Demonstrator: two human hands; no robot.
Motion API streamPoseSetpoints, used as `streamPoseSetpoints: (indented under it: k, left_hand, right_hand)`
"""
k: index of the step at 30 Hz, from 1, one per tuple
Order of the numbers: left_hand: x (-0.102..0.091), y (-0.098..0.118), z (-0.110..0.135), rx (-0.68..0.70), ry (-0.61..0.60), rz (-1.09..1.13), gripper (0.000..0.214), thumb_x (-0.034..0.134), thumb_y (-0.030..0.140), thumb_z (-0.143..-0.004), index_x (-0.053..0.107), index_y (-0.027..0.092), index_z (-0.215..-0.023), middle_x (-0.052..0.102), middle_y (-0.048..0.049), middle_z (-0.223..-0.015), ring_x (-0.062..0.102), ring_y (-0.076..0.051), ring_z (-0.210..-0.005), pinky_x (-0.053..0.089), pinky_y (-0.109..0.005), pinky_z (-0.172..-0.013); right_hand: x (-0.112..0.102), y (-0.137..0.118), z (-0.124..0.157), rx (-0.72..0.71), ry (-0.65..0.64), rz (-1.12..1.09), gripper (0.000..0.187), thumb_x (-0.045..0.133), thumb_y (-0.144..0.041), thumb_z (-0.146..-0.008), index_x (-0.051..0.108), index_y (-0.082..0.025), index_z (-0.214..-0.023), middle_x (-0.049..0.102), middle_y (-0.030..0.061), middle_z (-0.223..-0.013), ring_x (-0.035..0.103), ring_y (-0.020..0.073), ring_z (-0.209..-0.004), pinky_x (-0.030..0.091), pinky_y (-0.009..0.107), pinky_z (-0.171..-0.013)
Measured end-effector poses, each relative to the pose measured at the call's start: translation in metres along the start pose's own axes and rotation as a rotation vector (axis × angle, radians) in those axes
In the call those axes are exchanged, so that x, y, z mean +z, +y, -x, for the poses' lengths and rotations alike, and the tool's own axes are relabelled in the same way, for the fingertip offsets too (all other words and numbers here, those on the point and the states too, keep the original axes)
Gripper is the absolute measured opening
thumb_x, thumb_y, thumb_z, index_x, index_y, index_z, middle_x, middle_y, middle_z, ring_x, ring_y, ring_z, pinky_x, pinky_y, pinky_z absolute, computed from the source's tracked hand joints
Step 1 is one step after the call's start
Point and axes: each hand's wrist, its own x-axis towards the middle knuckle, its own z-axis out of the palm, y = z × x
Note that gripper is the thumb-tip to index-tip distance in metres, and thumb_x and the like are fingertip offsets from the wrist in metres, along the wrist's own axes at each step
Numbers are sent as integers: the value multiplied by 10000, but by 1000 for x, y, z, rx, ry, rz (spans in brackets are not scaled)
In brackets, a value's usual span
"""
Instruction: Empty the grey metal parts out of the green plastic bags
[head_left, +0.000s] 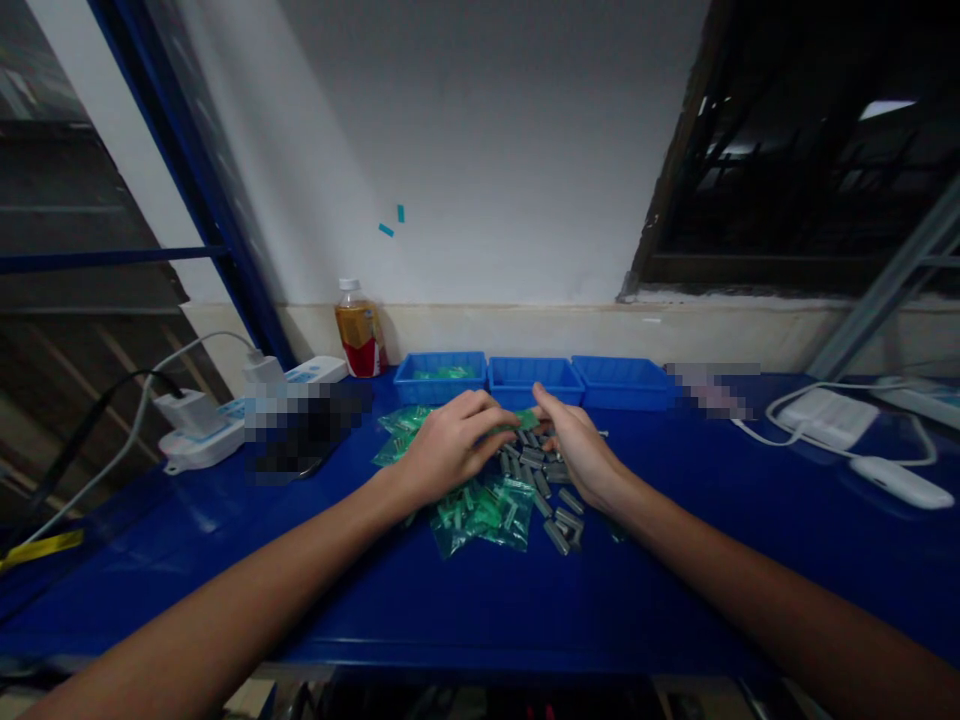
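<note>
My left hand (459,440) reaches in over the pile with its fingers curled, gripping the edge of a small green plastic bag (528,419). My right hand (581,445) faces it, thumb raised, with its partly hidden fingers at the bag's other side. Beneath and between the hands lie several short grey metal cylinders (541,482), loose on the blue tabletop (600,610). Green zip bags with small pale pieces inside (484,515) lie just below my left hand. More green bags (401,430) are heaped behind my left wrist.
Three blue bins line the wall: the left bin (405,381) holds green pieces, then a middle bin (534,378) and a right bin (626,388). A drink bottle (360,335) stands left of them. Power strip (202,445) at left; white adapter with cables (832,418) at right.
</note>
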Motion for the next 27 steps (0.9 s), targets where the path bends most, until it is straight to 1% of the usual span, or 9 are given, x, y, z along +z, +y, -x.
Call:
streamPoseSetpoints:
  k: [3, 6, 10, 13, 16, 19, 22, 25, 27]
  left_hand:
    - [0, 2, 2, 42, -46, -45, 188, 488, 278, -906, 614, 201, -1022, 588, -60, -941, 530, -164, -881, 449, -314, -778]
    - [1, 1, 0, -46, -75, 15, 222, 521, 346, -883, 621, 202, -1019, 593, -64, -977, 525, -186, -928, 429, -345, -833]
    - [-1, -1, -6, -442, -86, 310, 431, 408, 514, -890, 641, 152, -883, 625, -62, -845, 561, -182, -809, 434, -315, -734]
    - [-2, -5, -11, -807, -66, 672, 650, 232, 616, -884, 638, 116, -796, 614, -76, -734, 560, -156, -653, 395, -257, -555]
    - [-1, -9, -13, -927, -37, 879, 530, 392, 596, -839, 596, 115, -745, 592, -55, -698, 527, -118, -575, 345, -216, -491]
    - [1, -11, -11, -804, 33, 820, 306, 524, 445, -817, 554, 141, -796, 556, -4, -665, 509, -103, -569, 367, -206, -509]
    - [1, -11, -6, -544, 117, 483, 186, 517, 335, -848, 557, 166, -912, 576, -8, -745, 537, -124, -666, 426, -238, -599]
    - [1, -7, -1, -203, 50, 145, 158, 467, 244, -891, 588, 186, -975, 597, -47, -910, 555, -151, -837, 452, -289, -751]
    - [0, -3, 1, -53, -18, 48, 194, 429, 205, -907, 599, 196, -1002, 589, -64, -981, 549, -164, -925, 449, -309, -814]
  right_hand:
    - [2, -2, 2, 25, -15, -73, 410, 616, -567, -678, 523, -174, -609, 422, -59, -505, 348, 83, -471, 241, 236, -470]
    - [3, -5, 2, -80, -19, -49, 356, 598, -526, -712, 575, -171, -686, 376, -81, -452, 306, 73, -415, 220, 228, -436]
    - [1, -5, 4, -308, -1, 165, 300, 531, -441, -801, 651, -166, -787, 489, -42, -473, 442, 109, -433, 330, 241, -457]
    - [1, -4, 9, -514, -11, 344, 246, 507, -337, -839, 695, -179, -830, 665, 24, -669, 600, 156, -601, 441, 272, -581]
    - [1, -5, 13, -620, -10, 399, 215, 535, -284, -824, 705, -184, -910, 717, 57, -881, 651, 177, -729, 486, 299, -693]
    - [1, -6, 13, -529, -50, 294, 275, 588, -335, -793, 680, -175, -996, 702, 75, -973, 655, 181, -752, 502, 313, -721]
    - [2, -7, 9, -338, -92, 81, 350, 545, -473, -809, 678, -164, -908, 692, 73, -905, 633, 197, -830, 492, 326, -760]
    - [3, -7, 5, -161, -103, -102, 450, 495, -584, -794, 663, -167, -812, 671, 54, -826, 602, 197, -825, 475, 327, -749]
    - [4, -6, 4, -100, -94, -137, 437, 543, -588, -747, 646, -165, -780, 650, 33, -770, 578, 177, -738, 460, 302, -687]
